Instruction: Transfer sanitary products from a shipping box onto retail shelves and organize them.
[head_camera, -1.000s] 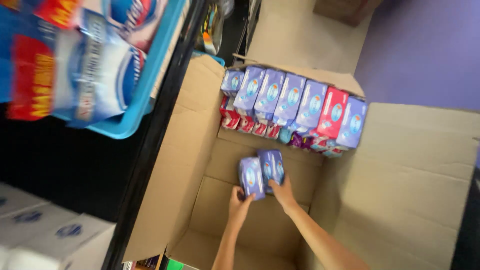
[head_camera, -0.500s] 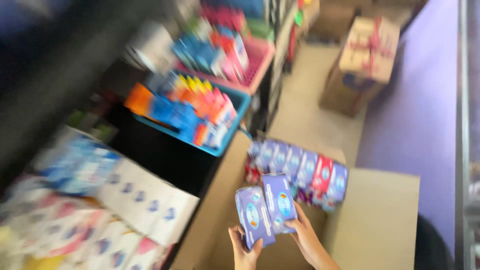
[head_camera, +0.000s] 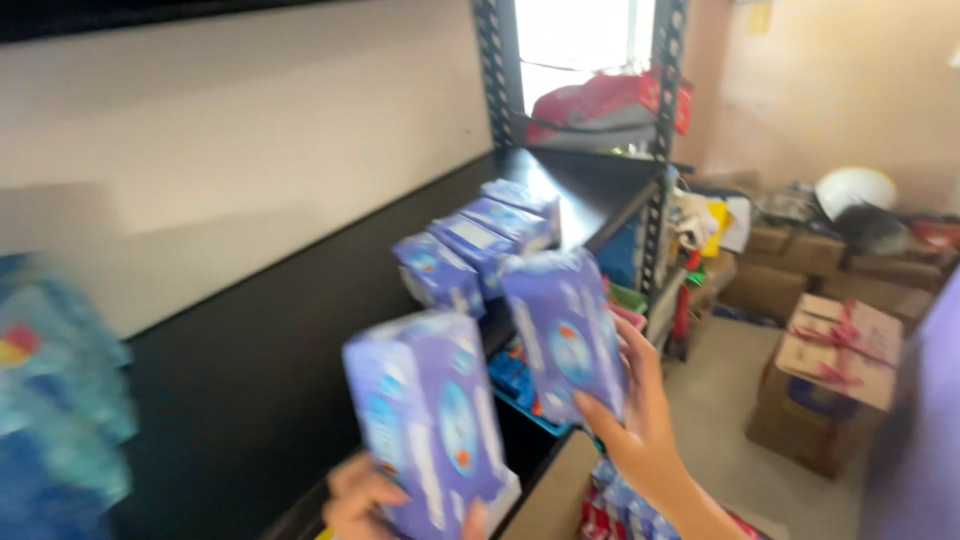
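The fingers (head_camera: 628, 352) of the right hand (head_camera: 640, 420) are wrapped round a purple-blue packet (head_camera: 562, 335), held upright at the centre of the frame, with the thumb pressed on its lower front edge. At the bottom centre a second purple-blue packet (head_camera: 430, 420) of the same kind is gripped from below by the left hand (head_camera: 365, 498), whose fingers are curled under its base; only part of that hand is seen at the lower edge. Two packets are thus held, one in each hand, close beside each other but not touching.

Just behind them, towards the upper centre, a row of about four like packets (head_camera: 478, 245) is laid leaning on the black shelf (head_camera: 300, 340), which runs from the lower left up to the centre; the exact count is blurred. The shelf is carried by dark metal uprights (head_camera: 655, 150) at the top centre, and a pale wall (head_camera: 250, 130) fills the upper left. Blurred blue packages (head_camera: 55, 400) are seen at the left edge.

At the lower right, a cardboard box tied with pink ribbon (head_camera: 835, 370) stands on the floor (head_camera: 730, 420), with more cartons (head_camera: 790, 260) behind it. Packets in a box (head_camera: 625, 505) are glimpsed below the right wrist.
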